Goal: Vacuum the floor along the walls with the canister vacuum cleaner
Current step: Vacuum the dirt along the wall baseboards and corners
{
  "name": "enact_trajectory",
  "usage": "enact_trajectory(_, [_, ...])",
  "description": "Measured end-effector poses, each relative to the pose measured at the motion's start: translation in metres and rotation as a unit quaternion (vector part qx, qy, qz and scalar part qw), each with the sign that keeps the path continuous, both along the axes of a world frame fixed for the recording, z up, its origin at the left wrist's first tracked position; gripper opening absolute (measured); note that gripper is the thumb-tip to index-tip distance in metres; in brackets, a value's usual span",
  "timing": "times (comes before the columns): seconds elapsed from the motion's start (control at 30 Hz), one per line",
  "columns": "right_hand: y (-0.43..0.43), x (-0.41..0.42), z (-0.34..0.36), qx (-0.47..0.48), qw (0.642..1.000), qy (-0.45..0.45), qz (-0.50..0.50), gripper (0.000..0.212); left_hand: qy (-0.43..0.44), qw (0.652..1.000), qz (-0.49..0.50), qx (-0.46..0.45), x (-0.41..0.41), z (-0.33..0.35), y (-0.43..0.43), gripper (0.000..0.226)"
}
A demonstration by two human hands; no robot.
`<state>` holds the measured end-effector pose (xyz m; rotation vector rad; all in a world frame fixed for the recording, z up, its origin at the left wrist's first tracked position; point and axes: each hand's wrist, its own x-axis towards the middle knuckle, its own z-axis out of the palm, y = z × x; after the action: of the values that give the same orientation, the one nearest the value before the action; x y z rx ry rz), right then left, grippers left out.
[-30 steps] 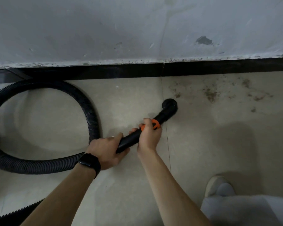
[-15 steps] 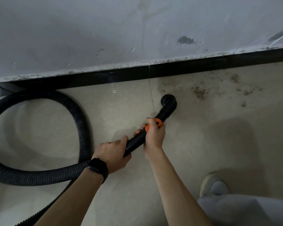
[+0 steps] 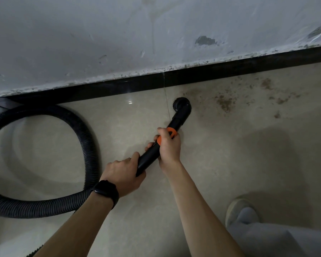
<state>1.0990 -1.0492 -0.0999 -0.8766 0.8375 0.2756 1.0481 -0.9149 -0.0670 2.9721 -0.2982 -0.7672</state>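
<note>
From the head view, we see the left hand (image 3: pixel 122 173) wrapped around the rear of the black vacuum tube (image 3: pixel 148 160). The right hand (image 3: pixel 169 147) grips it further forward, over the orange collar (image 3: pixel 171 131). The round nozzle (image 3: pixel 182 106) rests on the tiled floor (image 3: pixel 230 164), close to the black baseboard (image 3: pixel 230 71) and just left of the brown dirt (image 3: pixel 224 102). The ribbed hose (image 3: pixel 89 145) loops across the floor's left side, its far bend touching the baseboard. A black watch (image 3: pixel 106 191) sits on the left wrist, and a pale shoe (image 3: pixel 237 210) stands near the floor's lower right. Nothing lies between nozzle and dirt. Compared with a second ago, the nozzle has moved off the tile joint (image 3: pixel 167 104) to its right and nearer the baseboard, with both grips unchanged.
</note>
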Motion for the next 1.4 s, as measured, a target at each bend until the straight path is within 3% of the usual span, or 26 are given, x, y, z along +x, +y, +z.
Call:
enact_trajectory(0.67, [-0.024,0.048,-0.009,-0.049,0.999,-0.008,0.011,0.044,0.015,1.0,0.011,0.022,0.044,-0.006,-0.033,0.03])
enact_trajectory(0.83, [-0.024,0.058,-0.009,-0.029,0.999,-0.028,0.028,0.024,0.009,1.0,0.018,0.014,0.05,-0.008,-0.033,0.03])
enact_trajectory(1.1, [0.014,0.056,-0.005,-0.013,0.998,-0.034,0.045,0.016,-0.015,0.999,0.051,0.009,0.045,-0.004,0.005,0.028])
enact_trajectory(1.27, [0.057,0.049,-0.004,-0.006,0.996,-0.017,0.087,0.044,-0.028,0.994,0.107,0.013,0.026,-0.001,0.041,0.028])
enact_trajectory(1.4, [0.089,0.039,0.004,-0.004,0.99,-0.008,0.14,0.044,-0.016,0.99,0.138,0.026,0.007,0.002,0.068,0.028])
